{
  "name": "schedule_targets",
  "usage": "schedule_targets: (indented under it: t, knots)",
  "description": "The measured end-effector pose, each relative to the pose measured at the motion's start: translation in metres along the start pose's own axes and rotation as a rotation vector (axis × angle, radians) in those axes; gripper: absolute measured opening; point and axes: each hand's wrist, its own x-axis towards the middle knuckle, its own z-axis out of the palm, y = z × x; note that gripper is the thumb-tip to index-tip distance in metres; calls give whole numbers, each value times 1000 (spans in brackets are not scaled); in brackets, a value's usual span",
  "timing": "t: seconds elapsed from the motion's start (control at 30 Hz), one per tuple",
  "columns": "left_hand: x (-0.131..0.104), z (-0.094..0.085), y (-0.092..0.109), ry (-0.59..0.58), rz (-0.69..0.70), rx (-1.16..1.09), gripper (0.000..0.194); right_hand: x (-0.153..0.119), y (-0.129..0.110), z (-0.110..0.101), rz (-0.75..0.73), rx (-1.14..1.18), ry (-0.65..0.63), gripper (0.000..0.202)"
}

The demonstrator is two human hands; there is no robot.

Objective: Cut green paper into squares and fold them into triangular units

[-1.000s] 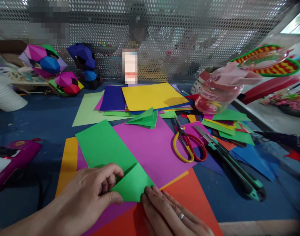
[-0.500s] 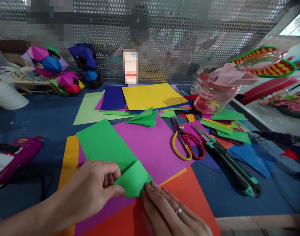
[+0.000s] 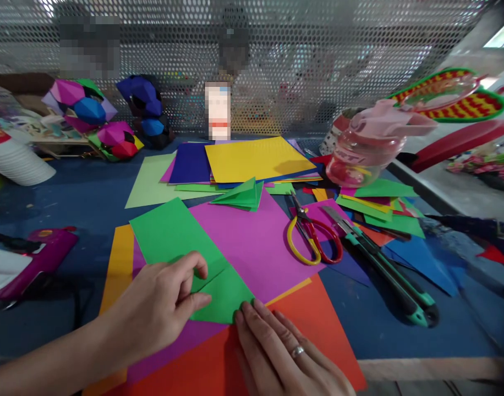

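A green sheet of paper (image 3: 175, 231) lies slantwise over purple paper (image 3: 252, 242), its near end folded over into a flap (image 3: 225, 300). My left hand (image 3: 169, 300) is at the sheet's left side, its thumb and forefinger apart and nothing pinched between them. Stretched fingers of my right hand (image 3: 277, 344) rest at the near right corner of the fold. Beneath both hands spreads orange-red paper (image 3: 322, 324). Scissors (image 3: 312, 231) with one yellow and one red handle rest on the purple sheet, beside a green-and-black utility knife (image 3: 384, 267). A small folded green piece (image 3: 244, 195) sits farther back.
Behind are stacked coloured sheets (image 3: 256, 159) and faceted paper models (image 3: 91, 110). At left stand a purple device (image 3: 45, 253) and nested white cups (image 3: 21, 162). A pink bottle (image 3: 363, 146) and paper scraps (image 3: 384, 203) are at right, before a perforated metal screen (image 3: 277, 66).
My left thumb and forefinger have spread and come off the flap's edge. The flap, raised before, now lies flatter on the green sheet. My right hand has stayed at the corner.
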Motion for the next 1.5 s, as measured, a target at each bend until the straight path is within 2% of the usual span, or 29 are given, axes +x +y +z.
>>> schedule_targets:
  t: [0.2,0.37,0.5,0.73,0.93,1.1,1.23,1.33,1.5]
  knots:
    - [-2,5,-2,50,28,64,9,0,0,-1,12,3,-9,26]
    - [-4,5,1,46,74,128,10,0,-1,-2,10,6,-21,26]
    - [-6,7,4,93,206,199,18,0,-1,0,13,-1,9,24]
    - [-15,15,2,168,398,353,31,2,-1,-7,13,17,-52,25]
    - [-19,19,-10,45,657,277,62,0,-1,-7,5,8,-62,27]
    - [-20,17,-11,50,729,377,66,-1,0,-7,2,24,-68,28]
    - [-23,23,-13,148,750,485,62,-3,0,-5,10,44,-61,29]
    - [-24,23,-12,187,760,535,59,-5,-1,1,22,41,-15,27]
    - [-27,19,-7,155,790,604,59,-9,-5,14,77,38,104,25]
